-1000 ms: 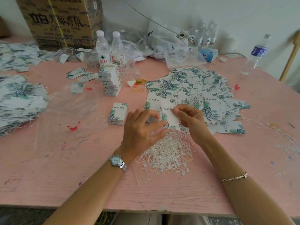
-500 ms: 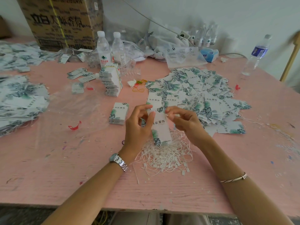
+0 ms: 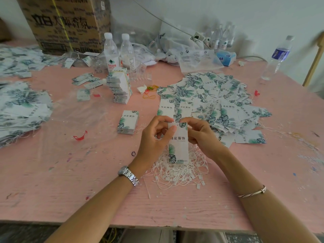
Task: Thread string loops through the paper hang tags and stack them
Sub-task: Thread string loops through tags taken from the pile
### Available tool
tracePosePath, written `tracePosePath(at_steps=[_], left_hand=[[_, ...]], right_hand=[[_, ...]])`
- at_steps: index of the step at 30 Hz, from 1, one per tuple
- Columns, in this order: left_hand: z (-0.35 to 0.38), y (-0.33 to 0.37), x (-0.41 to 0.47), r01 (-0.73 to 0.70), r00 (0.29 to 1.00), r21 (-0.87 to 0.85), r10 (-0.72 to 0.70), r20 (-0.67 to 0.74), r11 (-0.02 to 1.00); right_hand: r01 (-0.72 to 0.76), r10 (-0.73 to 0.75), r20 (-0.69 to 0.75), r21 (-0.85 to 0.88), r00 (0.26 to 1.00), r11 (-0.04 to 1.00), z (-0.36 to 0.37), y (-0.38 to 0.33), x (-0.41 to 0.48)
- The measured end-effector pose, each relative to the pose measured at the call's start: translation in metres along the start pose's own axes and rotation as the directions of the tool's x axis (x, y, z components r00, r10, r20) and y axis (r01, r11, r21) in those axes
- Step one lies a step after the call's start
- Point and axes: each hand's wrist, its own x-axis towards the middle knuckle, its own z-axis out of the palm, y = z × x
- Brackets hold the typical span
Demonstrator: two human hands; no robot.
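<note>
A white hang tag (image 3: 178,143) with green leaf print hangs upright between my two hands above the table. My left hand (image 3: 154,137) pinches its top left corner. My right hand (image 3: 201,135) pinches the top right, at the hole; whether a string is in those fingers I cannot tell. Under the tag lies a tangled heap of white string loops (image 3: 180,171). A wide spread of loose tags (image 3: 210,100) lies behind my hands. A small neat stack of tags (image 3: 128,121) sits to the left of my left hand.
A tall stack of tags (image 3: 120,88) stands further back, with two water bottles (image 3: 119,53) behind it. More tag piles (image 3: 21,109) cover the left of the pink table (image 3: 70,172). A cardboard box (image 3: 66,23), plastic bags (image 3: 192,57) and another bottle (image 3: 278,57) line the back.
My hands have lifted one tag off the spread and turned it upright over the string heap, then raised it slightly; both hands now pinch its top edge.
</note>
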Motion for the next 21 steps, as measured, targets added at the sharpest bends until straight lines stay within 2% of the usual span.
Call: tracePosePath(at_steps=[6, 10, 12, 21], left_hand=[[0.0009, 0.0017, -0.0019, -0.015, 1.0, 0.05, 0.015, 0.005, 0.999], [-0.0019, 0.0036, -0.0008, -0.196, 0.979, 0.243, 0.202, 0.0, 0.95], [-0.0016, 0.0046, -0.0002, -0.24, 0.967, 0.297, 0.254, -0.009, 0.924], [-0.0019, 0.0056, -0.0022, -0.217, 0.966, 0.336, 0.252, -0.064, 0.917]], right_hand=[[-0.038, 0.038, 0.001, -0.007, 0.999, 0.999, -0.003, 0.0021, 0.0006], [-0.041, 0.04, 0.009, 0.01, 0.999, 0.999, -0.0018, 0.0022, 0.0001], [-0.036, 0.036, 0.005, 0.016, 0.999, 0.999, -0.0018, 0.0015, 0.0], [-0.069, 0.069, 0.055, 0.0, 0.996, 0.998, -0.0007, -0.0047, -0.0012]])
